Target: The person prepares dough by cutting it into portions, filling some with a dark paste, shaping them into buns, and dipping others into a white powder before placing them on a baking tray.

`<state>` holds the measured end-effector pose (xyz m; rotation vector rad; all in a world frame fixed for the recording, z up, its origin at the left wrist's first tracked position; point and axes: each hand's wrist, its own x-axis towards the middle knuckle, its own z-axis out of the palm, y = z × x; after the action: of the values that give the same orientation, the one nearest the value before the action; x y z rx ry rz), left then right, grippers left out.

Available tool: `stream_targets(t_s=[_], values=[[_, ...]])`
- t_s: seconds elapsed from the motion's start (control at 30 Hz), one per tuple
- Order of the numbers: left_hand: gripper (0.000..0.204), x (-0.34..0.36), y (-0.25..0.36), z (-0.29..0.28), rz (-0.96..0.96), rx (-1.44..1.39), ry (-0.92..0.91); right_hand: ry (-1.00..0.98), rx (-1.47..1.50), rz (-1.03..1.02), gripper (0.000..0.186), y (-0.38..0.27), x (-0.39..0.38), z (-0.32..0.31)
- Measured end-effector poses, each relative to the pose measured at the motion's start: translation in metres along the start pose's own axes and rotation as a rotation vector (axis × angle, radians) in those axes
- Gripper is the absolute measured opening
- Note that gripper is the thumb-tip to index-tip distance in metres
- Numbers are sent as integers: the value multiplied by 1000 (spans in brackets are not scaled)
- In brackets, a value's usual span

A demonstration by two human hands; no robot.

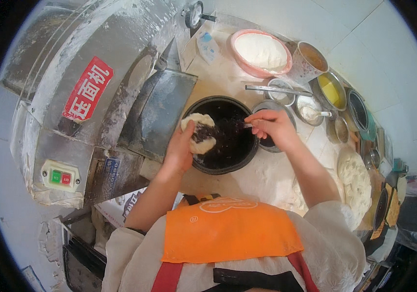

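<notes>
My left hand (181, 148) is closed round a piece of pale dough (201, 145), held over the left rim of a black round pot (201, 168). Dark filling lies across the middle of the dough. Inside the pot is a dark, glossy mass of the same colour. My right hand (273, 127) pinches the light handle of a utensil (248, 125) above the pot's right side. Its working end is lost against the dark filling, so I cannot make out its exact kind.
A grey metal machine (135, 29) with a sloping metal tray (157, 114) stands to the left. Beyond the pot is a pink basin of flour (262, 52). Several bowls and containers line the right, including a bowl with yellow contents (331, 91). A large dough slab (353, 182) lies near my right elbow.
</notes>
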<state>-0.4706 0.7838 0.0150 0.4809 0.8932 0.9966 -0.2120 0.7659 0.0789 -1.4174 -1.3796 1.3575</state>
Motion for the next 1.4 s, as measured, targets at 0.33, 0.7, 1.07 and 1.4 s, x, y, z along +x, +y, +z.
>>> stream_targets(t_s=[0.33,0.7,1.07,1.4], values=[[50,9,-38,9,-226,-337,-196,405,-678,-865,22,17,-33,57],[49,3,-33,11,-179,-306,-389,291,534,246,18,34,-29,41],[35,12,4,1,185,66,-92,250,-653,-432,16,40,-16,23],[38,2,9,-6,120,-30,-51,-445,-695,-288,18,51,16,42]])
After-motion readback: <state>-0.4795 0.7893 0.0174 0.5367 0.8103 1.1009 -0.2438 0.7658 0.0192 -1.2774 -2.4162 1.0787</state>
